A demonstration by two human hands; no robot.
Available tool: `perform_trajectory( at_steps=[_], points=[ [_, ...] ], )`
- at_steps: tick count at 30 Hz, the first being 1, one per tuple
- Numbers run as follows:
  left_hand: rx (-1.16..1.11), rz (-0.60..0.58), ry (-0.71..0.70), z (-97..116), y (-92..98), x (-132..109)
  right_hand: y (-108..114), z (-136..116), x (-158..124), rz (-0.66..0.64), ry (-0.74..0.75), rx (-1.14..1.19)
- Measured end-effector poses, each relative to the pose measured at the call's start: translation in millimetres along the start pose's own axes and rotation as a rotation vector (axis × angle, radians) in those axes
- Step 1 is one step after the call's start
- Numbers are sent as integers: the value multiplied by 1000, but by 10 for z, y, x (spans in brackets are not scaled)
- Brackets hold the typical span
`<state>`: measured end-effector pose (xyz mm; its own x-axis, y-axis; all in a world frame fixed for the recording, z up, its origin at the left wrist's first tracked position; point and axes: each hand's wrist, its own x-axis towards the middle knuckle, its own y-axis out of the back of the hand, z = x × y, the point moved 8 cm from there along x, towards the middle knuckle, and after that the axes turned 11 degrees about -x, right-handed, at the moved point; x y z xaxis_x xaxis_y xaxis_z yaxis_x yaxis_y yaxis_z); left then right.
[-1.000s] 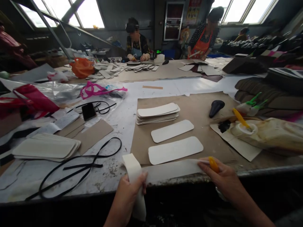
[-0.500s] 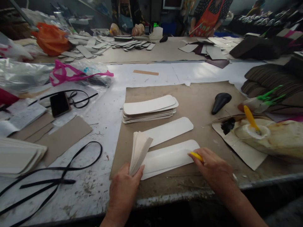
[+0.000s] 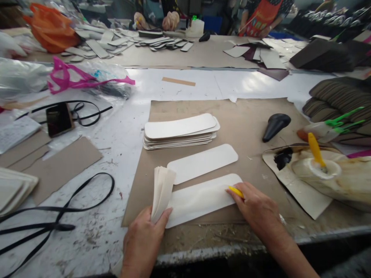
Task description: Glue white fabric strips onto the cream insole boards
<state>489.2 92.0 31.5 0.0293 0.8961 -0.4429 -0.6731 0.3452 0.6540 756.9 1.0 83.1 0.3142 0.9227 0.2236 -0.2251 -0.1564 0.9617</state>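
My left hand (image 3: 145, 237) is closed around a fanned bundle of cream strips (image 3: 162, 189), its thumb beside the left end of a white rounded panel (image 3: 199, 202). My right hand (image 3: 257, 204) grips a small yellow tool (image 3: 235, 191) at that panel's right end; the rest of the tool is hidden in the fingers. A second white panel (image 3: 203, 164) lies just behind, apart from the first. Farther back sits a stack of similar white panels (image 3: 181, 129). All of these lie on a brown sheet (image 3: 246, 154).
At right are a black rounded object (image 3: 276, 125), a stained tub (image 3: 323, 170) with a yellow handle in it, and stacked dark pieces (image 3: 339, 102). Black straps (image 3: 87, 189) and a phone (image 3: 59, 119) lie left. People stand behind the far table (image 3: 208, 54).
The view has shifted slightly. The strips in my left hand have turned, and a grey face seen on them before no longer shows. My right hand stays by the front panel's right end.
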Motion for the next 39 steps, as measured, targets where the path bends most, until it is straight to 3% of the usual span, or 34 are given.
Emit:
perform_trajectory(
  at_steps=[9, 16, 22, 27, 39],
  points=[
    [-236, -147, -47, 111, 30, 5, -60, 20, 24, 2, 2, 5],
    [-380, -85, 16, 42, 46, 22, -132, 58, 16, -56, -17, -18],
    [-168, -12, -11, 19, 43, 24, -138, 72, 61, -150, -55, -31],
    [-44, -24, 20, -13, -8, 62, -115, 116, 110, -277, -96, 3],
    [12, -86, 58, -107, -46, 57, -66, 143, 120, -246, -148, 7]
  ],
)
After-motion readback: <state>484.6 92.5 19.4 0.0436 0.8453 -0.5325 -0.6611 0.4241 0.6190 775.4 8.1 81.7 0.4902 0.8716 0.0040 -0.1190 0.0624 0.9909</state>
